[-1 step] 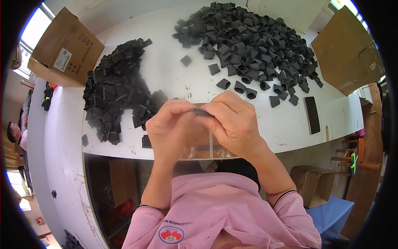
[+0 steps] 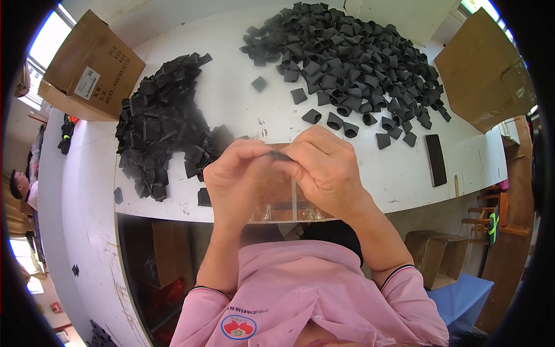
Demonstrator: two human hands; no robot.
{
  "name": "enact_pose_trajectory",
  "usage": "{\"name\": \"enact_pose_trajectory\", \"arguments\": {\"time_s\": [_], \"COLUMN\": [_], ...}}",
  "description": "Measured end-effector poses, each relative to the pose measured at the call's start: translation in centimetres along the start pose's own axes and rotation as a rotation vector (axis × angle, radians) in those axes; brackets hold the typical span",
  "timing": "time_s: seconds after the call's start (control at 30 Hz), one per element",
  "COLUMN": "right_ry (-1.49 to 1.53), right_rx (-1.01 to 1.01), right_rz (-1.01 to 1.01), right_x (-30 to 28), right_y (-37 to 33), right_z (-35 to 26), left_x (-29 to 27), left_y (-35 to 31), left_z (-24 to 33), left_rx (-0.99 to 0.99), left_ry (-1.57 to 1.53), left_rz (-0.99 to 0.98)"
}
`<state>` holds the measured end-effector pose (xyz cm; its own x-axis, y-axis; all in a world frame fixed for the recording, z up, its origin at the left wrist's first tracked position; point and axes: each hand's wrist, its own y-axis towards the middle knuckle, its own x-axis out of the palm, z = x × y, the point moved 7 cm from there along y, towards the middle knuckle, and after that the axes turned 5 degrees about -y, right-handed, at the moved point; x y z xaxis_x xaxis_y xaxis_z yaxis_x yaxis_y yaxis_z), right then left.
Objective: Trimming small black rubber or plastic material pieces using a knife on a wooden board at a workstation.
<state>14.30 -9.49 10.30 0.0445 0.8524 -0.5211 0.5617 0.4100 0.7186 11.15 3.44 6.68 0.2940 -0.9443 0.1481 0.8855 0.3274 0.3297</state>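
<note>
Over the near edge of the table, my two hands meet with a small dark grey fabric-like piece [image 2: 280,155] pinched between them. My left hand [image 2: 234,176] closes on its left end. The fingers and thumb of my right hand [image 2: 325,165] grip its right end. Most of the piece is hidden by my fingers, so its full shape does not show. A pile of flat black pieces [image 2: 156,124] lies left of my left hand. Beyond my right hand spreads a large heap of short, dark grey, open-ended sleeves [image 2: 347,63].
A cardboard box [image 2: 95,66] stands at the far left of the white table [image 2: 231,75], another cardboard box [image 2: 485,72] at the far right. A black phone [image 2: 436,161] lies to the right. Below my hands is a brown taped surface [image 2: 277,196]. Another person [image 2: 22,186] shows at the left rim.
</note>
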Motion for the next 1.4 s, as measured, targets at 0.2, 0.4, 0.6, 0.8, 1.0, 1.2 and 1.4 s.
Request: {"name": "enact_pose_trajectory", "arguments": {"time_s": [0.2,0.4,0.6,0.8,1.0,1.2,1.4], "right_ry": [0.163,0.239,0.224,0.132,0.115,0.447,0.288], "right_rx": [0.07,0.232,0.155,0.054,0.02,0.285,0.179], "right_rz": [0.025,-0.087,-0.007,0.042,0.118,-0.065,-0.081], "right_x": [1.4,1.0,0.4,0.5,0.2,1.2,1.3], "right_y": [-1.5,-0.8,0.2,-0.5,-0.9,-0.7,-0.3], "right_z": [1.7,1.0,0.0,0.2,0.2,2.2,1.1], "left_x": [1.2,1.4,0.6,1.0,0.4,0.5,-0.5], "left_y": [0.4,-0.1,-0.7,-1.4,-1.4,-0.4,-0.7], "left_z": [1.4,1.2,-1.9,-2.6,-1.6,2.5,0.4], "left_rx": [0.131,0.145,-0.226,-0.266,-0.123,0.245,0.111], "left_ry": [0.185,0.142,-0.954,-0.956,-0.658,0.214,-0.024], "left_rz": [0.014,-0.068,0.067,0.042,0.077,0.008,0.078]}}
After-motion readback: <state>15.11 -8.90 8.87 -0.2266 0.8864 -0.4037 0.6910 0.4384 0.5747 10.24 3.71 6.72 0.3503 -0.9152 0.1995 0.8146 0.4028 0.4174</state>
